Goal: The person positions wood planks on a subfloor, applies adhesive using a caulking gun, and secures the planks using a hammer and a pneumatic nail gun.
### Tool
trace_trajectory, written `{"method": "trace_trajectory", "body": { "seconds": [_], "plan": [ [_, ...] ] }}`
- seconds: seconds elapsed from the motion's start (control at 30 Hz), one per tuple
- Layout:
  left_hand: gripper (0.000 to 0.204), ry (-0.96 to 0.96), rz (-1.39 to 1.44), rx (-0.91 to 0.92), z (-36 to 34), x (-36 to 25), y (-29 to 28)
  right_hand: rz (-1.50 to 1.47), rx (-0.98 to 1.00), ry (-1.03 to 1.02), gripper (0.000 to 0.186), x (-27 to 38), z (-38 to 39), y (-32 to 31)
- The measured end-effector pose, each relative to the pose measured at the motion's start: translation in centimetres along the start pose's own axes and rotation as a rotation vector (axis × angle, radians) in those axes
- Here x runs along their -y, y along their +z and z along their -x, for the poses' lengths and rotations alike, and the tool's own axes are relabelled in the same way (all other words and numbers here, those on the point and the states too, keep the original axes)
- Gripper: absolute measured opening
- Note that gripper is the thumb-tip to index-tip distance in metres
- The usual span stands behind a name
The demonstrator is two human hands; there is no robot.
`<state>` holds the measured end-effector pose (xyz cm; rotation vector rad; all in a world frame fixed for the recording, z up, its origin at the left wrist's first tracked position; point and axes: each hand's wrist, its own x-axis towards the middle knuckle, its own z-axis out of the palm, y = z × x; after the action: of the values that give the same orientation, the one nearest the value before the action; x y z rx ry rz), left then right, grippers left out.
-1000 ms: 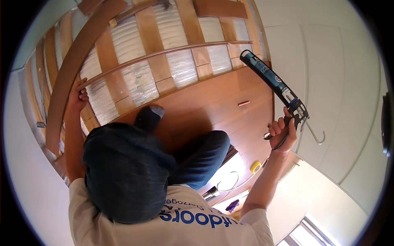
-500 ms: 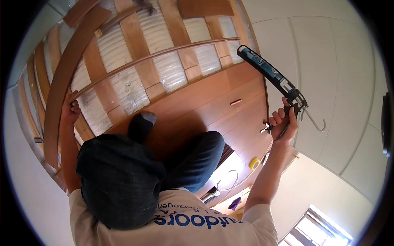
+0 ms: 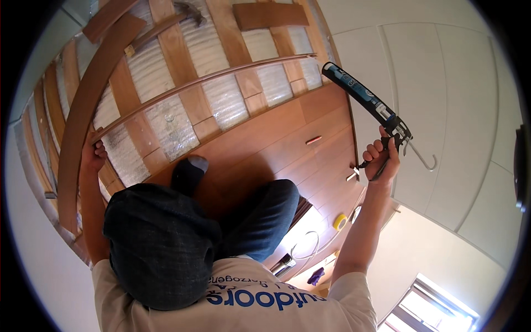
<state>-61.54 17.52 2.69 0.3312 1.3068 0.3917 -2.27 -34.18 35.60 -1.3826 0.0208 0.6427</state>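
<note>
My left hand is closed round the near-left end of a long thin wooden strip. The strip spans the wooden slats and silvery foil-like sheets between them, rising toward the far right. In my right hand is a caulking gun with a blue and black cartridge. My fingers wrap its handle and trigger. The front of the cartridge points far left, close to the strip's far end; its hooked rod sticks out behind. A wide wooden board lies beside my left hand.
A hammer and a short board rest on the slats. On the laid floorboards is a red pen-like stick. A yellow tape roll and white cable lie near my right arm. Pale wall panels rise at right.
The view has shifted slightly. Against the floor, the caulking gun in my right hand has moved a little to the right. My left hand still holds the strip's end.
</note>
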Motion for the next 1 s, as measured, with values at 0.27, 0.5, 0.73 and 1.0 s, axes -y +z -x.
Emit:
{"method": "trace_trajectory", "body": {
  "seconds": [0.27,0.5,0.73,1.0],
  "plan": [
    [0.036,-0.001,-0.025,-0.003,-0.5,-0.2,-0.5,-0.04,-0.01,0.002,0.044,-0.2,-0.7,-0.2],
    [0.036,-0.007,-0.031,-0.011,-0.4,-0.1,-0.2,-0.039,-0.018,-0.024,0.044,-0.6,-0.8,-0.3],
    [0.034,-0.011,-0.019,-0.008,-1.1,-0.2,-0.8,-0.009,-0.074,-0.079,0.047,-2.8,0.5,1.8],
    [0.033,-0.019,-0.066,-0.027,-0.8,-0.4,-0.2,-0.15,-0.025,-0.085,0.044,-4.5,1.4,1.6]
  ]
}}
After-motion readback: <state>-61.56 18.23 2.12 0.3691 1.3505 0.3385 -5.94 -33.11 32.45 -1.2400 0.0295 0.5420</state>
